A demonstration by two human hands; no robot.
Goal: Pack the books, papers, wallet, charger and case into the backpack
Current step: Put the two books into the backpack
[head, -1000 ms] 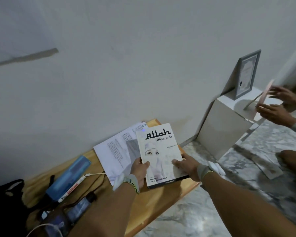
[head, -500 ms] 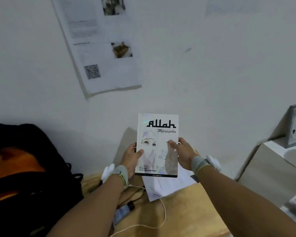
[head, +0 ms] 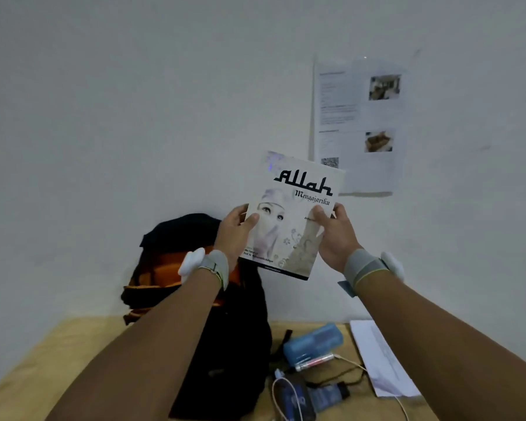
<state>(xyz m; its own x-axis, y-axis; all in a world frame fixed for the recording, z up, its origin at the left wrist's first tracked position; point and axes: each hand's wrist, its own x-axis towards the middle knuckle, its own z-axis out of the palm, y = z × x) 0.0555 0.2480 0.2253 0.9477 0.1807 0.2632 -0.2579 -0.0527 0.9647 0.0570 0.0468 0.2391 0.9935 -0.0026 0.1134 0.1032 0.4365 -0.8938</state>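
Note:
I hold a white book point(head: 295, 220) with black title lettering up in the air, cover toward me. My left hand point(head: 233, 235) grips its left edge and my right hand point(head: 334, 238) grips its right edge. Just below and left of the book stands the black and orange backpack point(head: 225, 323) against the wall, partly hidden by my left forearm. On the wooden table point(head: 73, 360) to the right of the backpack lie a blue case point(head: 313, 343), white papers point(head: 380, 360), and a dark charger with a white cable point(head: 298, 396).
A printed poster point(head: 359, 123) is taped to the white wall behind the book. A small tube or pen point(head: 315, 362) lies beside the blue case. Black cords trail between the charger and the papers.
Both hands lifted the book off the papers and carried it left and up. The view swung left, so the backpack now sits under the book.

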